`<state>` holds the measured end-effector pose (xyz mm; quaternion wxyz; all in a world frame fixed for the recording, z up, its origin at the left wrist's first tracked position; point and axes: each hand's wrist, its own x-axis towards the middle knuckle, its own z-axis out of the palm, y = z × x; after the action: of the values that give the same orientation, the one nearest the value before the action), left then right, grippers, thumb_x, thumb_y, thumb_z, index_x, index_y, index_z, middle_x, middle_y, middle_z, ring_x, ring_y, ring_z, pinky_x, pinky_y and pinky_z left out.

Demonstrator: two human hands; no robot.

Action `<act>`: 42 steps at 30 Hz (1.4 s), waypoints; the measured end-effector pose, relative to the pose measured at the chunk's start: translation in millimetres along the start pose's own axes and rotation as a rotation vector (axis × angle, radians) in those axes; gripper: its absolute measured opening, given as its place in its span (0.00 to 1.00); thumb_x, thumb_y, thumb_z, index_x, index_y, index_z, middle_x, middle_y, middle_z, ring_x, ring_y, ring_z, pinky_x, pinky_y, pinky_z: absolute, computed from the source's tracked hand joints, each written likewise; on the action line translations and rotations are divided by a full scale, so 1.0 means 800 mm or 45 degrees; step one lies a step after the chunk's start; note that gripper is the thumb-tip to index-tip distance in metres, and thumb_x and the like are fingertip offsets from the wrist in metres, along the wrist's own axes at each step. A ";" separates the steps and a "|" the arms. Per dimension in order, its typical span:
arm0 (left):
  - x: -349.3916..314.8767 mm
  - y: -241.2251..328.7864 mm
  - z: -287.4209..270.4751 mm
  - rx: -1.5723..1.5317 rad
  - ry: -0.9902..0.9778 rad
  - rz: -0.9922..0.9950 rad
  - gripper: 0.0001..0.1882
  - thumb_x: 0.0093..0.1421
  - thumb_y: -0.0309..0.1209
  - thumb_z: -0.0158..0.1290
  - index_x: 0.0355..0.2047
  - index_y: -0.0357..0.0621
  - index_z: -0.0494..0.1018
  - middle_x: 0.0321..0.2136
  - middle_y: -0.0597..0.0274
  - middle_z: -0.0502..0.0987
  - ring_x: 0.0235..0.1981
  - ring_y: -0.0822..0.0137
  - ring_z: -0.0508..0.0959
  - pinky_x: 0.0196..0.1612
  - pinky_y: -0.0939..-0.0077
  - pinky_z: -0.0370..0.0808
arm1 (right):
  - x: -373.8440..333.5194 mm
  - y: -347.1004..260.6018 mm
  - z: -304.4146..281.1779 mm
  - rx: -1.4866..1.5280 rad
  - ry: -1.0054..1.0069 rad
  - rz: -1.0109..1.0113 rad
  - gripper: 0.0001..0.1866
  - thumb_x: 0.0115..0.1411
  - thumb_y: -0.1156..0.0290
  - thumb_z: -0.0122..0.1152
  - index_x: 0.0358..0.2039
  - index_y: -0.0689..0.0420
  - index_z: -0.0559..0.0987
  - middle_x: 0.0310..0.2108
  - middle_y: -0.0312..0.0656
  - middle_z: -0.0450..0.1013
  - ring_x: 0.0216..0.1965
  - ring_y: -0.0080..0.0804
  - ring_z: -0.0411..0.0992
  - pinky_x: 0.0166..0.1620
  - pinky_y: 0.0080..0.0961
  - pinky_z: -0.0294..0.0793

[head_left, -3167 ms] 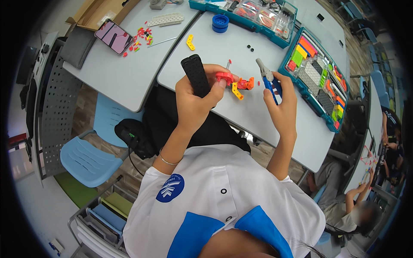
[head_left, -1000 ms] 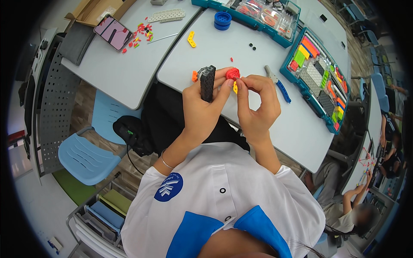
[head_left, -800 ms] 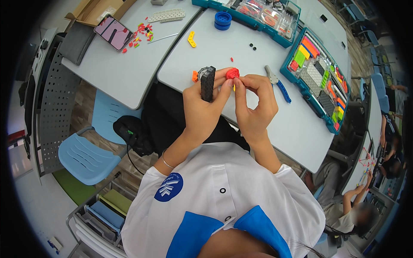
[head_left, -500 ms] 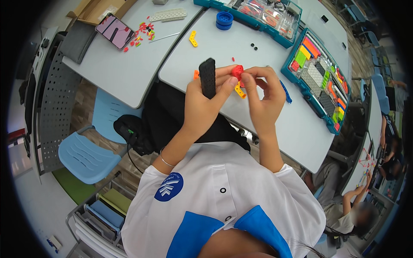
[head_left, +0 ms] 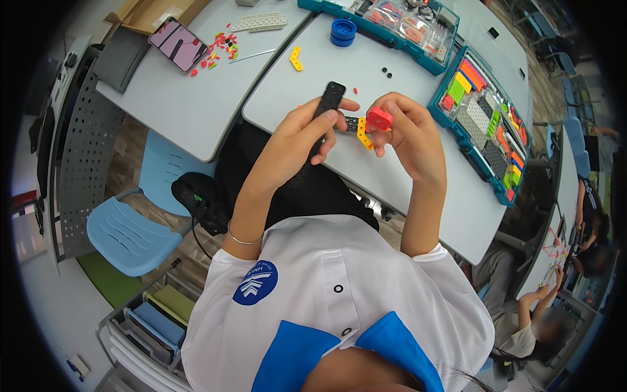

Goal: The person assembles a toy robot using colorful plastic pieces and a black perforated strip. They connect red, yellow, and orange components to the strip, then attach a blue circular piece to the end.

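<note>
Head view: from where I'm standing, a phone (head_left: 177, 44) is lying at the far left on one counter (head_left: 157, 108), with colourful pegs (head_left: 225, 44) scattering beside it and a thin rod (head_left: 253, 56) resting to their right. Across the seam, on the next counter (head_left: 274, 95), a loose yellow piece (head_left: 296, 59) is lying flat.

Nearer the person, the left hand (head_left: 290, 142) is closing on a black beam (head_left: 333, 95), thumb pressing over it, other fingers partly spreading. That beam is standing clear above the counter's near edge, its long axis slanting, the top end pointing away from the person and slightly right. It is looking light, stiff and fairly sturdy, probably gripping well thanks to its holes; its flat sides around the middle are offering the best hold.

Rightward, a black perforated strip (head_left: 351, 123) is showing between the hands, running crosswise toward a bent yellow piece (head_left: 363, 133), whose bend is hanging downward. I can't tell how they are joining. Beside it, the right hand (head_left: 418, 134) is pinching a red piece (head_left: 379, 119), chunky and seemingly rigid, between thumb and fingers. Farther right, a teal case (head_left: 445, 123) is lying open.
</note>
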<state>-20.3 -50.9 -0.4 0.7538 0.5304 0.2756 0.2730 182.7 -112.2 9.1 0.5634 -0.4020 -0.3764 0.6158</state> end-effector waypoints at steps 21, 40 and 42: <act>-0.003 0.010 0.010 0.594 -0.040 0.040 0.14 0.60 0.34 0.61 0.37 0.37 0.71 0.20 0.65 0.74 0.16 0.77 0.73 0.22 0.83 0.66 | 0.004 0.014 0.006 -0.424 0.145 0.142 0.15 0.60 0.63 0.67 0.24 0.62 0.82 0.18 0.33 0.74 0.21 0.17 0.71 0.24 0.13 0.67; -0.002 0.006 0.009 0.754 0.112 0.171 0.15 0.55 0.32 0.64 0.36 0.38 0.71 0.23 0.68 0.71 0.24 0.78 0.66 0.27 0.81 0.64 | -0.019 0.023 0.033 -0.625 0.237 -0.447 0.07 0.61 0.78 0.61 0.38 0.66 0.81 0.34 0.44 0.78 0.31 0.26 0.78 0.36 0.21 0.79; -0.002 0.011 0.011 0.777 0.117 0.144 0.15 0.55 0.31 0.64 0.36 0.38 0.71 0.23 0.67 0.71 0.25 0.77 0.66 0.28 0.81 0.64 | -0.018 0.025 0.030 -0.649 0.237 -0.443 0.07 0.61 0.78 0.61 0.38 0.66 0.81 0.33 0.43 0.78 0.30 0.26 0.78 0.36 0.21 0.79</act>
<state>-16.5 -55.4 10.4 0.5303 0.7338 0.3484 0.2429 153.8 -128.5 1.5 0.5734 -0.5144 -0.5285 0.3567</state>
